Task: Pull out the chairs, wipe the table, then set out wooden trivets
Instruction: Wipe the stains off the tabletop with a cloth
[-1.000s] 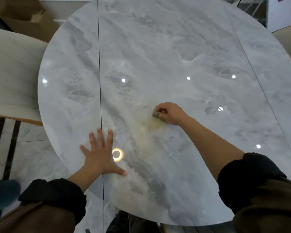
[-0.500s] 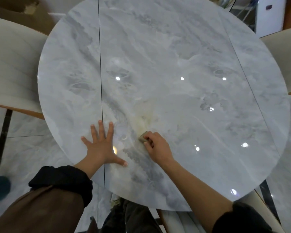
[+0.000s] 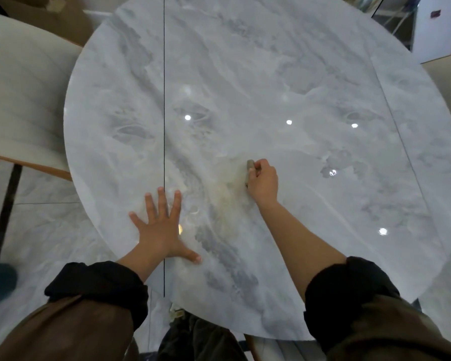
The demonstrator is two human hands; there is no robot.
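Note:
A round grey marble table (image 3: 271,74) fills the view, with a thin dark seam running down its left part. My right hand (image 3: 263,182) is closed on a small brownish-grey cloth (image 3: 249,170) and presses it onto the tabletop near the centre, beside a yellowish smear (image 3: 225,194). My left hand (image 3: 162,225) lies flat on the table near the front edge with its fingers spread, holding nothing. No wooden trivets are in view.
A pale upholstered chair (image 3: 24,100) stands off the table's left side. Another pale chair (image 3: 448,82) shows at the right edge. The floor is glossy marble tile. Cardboard lies at the top left.
My right hand has slid the cloth away from me and to the right, back toward the table's centre. My left hand stays planted in the same spot.

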